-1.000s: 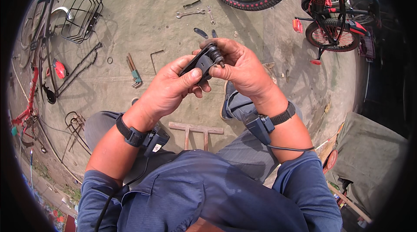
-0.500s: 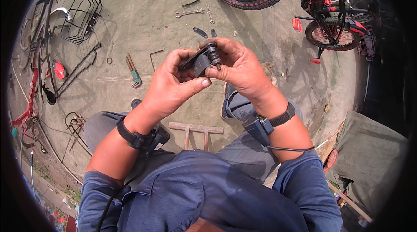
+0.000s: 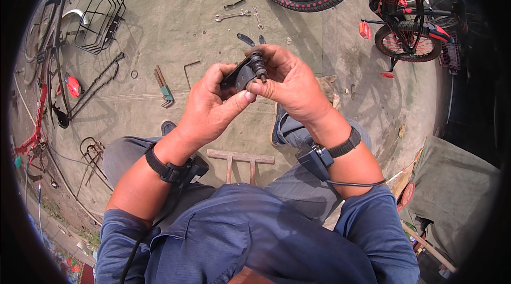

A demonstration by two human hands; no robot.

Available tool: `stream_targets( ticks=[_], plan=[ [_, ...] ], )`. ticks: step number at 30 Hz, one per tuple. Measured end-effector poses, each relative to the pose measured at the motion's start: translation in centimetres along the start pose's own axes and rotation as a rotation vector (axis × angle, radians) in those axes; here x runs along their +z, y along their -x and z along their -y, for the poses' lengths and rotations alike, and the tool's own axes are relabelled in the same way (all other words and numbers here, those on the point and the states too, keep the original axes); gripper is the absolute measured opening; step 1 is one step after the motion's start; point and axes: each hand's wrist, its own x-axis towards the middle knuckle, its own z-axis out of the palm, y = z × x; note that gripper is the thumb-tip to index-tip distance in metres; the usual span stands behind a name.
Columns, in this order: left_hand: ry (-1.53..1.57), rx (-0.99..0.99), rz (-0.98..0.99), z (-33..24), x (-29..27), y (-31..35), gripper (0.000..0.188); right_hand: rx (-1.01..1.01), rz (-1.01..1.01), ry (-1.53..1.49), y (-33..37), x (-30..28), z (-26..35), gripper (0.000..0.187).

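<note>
Olive ground (image 3: 170, 12), both hands (image 3: 205, 104) — gripping black part (image 3: 244, 77)

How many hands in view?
2: the left hand on the left side of the black part, the right hand on its right side, by the ribbed piece. Some fingers are hidden behind the part.

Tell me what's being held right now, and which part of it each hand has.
A black mechanical part: the left hand grips its left end, and the right hand grips the opposite end, beside the ribbed cylinder.
</note>
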Motion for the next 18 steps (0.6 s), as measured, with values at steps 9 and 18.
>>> stream_targets(
  ticks=[9, 18],
  plan=[
    [0.033, -0.027, -0.002, -0.37, 0.21, 0.1, 0.04, -0.015, -0.013, -0.029, -0.04, 0.1, 0.09, 0.054],
    [0.011, -0.02, -0.003, -0.03, 0.07, 0.13, 0.042, -0.045, -0.005, -0.043, 0.14, 0.26, -0.07, 0.051]
  ],
)
